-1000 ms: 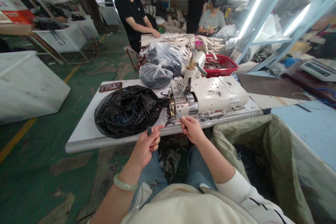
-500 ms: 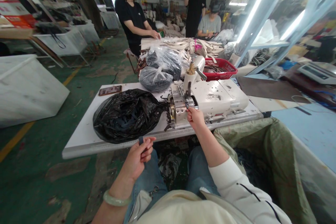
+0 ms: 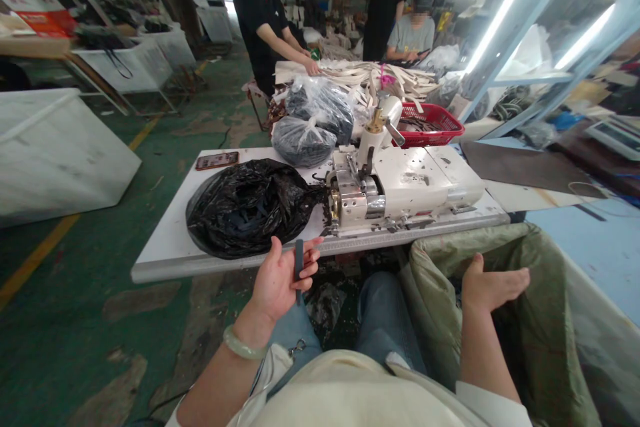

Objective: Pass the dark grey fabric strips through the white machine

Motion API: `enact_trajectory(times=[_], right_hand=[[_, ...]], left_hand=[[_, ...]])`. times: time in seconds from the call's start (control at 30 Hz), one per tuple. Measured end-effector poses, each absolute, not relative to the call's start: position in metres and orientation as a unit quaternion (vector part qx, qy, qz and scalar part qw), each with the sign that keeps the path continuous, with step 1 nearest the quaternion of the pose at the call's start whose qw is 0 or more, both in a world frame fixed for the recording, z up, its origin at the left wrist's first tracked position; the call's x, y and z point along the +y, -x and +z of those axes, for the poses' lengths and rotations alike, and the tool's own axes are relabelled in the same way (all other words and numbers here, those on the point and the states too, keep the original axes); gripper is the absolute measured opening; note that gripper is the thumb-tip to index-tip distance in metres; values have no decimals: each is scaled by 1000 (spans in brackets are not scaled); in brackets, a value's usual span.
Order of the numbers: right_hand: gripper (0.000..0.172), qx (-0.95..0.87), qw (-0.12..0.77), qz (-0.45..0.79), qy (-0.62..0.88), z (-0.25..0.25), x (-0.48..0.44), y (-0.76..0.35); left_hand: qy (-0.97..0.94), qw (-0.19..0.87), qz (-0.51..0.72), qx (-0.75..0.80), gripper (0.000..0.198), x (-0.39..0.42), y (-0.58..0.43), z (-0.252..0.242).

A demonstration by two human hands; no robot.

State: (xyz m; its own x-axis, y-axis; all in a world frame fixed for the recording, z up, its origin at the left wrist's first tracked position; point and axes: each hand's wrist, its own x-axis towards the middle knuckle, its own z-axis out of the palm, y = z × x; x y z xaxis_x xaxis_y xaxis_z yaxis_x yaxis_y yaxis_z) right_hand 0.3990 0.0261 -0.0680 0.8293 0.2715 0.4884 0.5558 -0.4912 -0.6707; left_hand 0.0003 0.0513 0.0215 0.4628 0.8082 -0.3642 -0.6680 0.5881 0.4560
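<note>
My left hand (image 3: 280,280) is palm up in front of the table edge, with a short dark grey strip (image 3: 299,260) held in its curled fingers and the thumb apart. My right hand (image 3: 493,283) hangs over the mouth of a green woven sack (image 3: 450,247), its fingers stretched out and nothing visible in them. A cream-coloured machine (image 3: 425,180) with a metal roller head lies on the white table, between and beyond my hands. Left of it is an open black plastic bag (image 3: 205,213) with dark strips inside.
A phone (image 3: 217,160) lies at the table's far left. Behind the machine are clear bags of dark pieces (image 3: 305,140), a red basket (image 3: 430,137) and a pile of pale strips (image 3: 350,73). Several people stand or sit beyond. A white bin (image 3: 65,153) stands on the left.
My right hand has left the machine's roller head, moved right over the green sack and opened. My left hand has turned palm up and shifted slightly right, keeping the strip.
</note>
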Motion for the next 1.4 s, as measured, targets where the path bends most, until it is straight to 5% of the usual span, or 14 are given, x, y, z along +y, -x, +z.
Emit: enact_trajectory(times=[0.07, 0.2, 0.37, 0.63, 0.8, 0.93, 1.03, 1.17, 1.4], right_hand=[[64, -341, 437, -104, 826, -56, 21, -379], [38, -552, 472, 326, 605, -19, 40, -274], [21, -550, 452, 575, 403, -3, 56, -186], [7, -520, 543, 534, 385, -6, 47, -216], [12, -538, 500, 590, 336, 0, 34, -221], [20, -486, 467, 669, 315, -3, 33, -212], [38, -463, 406, 723, 313, -9, 36, -200], [32, -485, 322, 754, 305, -14, 39, -188], [28, -396, 418, 725, 378, -11, 73, -206]], left_hand=[[-133, 859, 407, 282, 73, 53, -8, 23], [-168, 884, 329, 286, 77, 54, -26, 23], [-219, 879, 271, 326, 70, 49, -31, 21], [-279, 787, 339, 433, 30, 37, -3, 20], [-337, 619, 500, 503, 31, 37, -8, 22], [-414, 548, 482, 545, 29, 40, -9, 25], [-443, 556, 441, 548, 33, 42, -10, 27], [-397, 595, 450, 535, 49, 44, -10, 30], [-319, 616, 484, 533, 57, 44, 11, 24]])
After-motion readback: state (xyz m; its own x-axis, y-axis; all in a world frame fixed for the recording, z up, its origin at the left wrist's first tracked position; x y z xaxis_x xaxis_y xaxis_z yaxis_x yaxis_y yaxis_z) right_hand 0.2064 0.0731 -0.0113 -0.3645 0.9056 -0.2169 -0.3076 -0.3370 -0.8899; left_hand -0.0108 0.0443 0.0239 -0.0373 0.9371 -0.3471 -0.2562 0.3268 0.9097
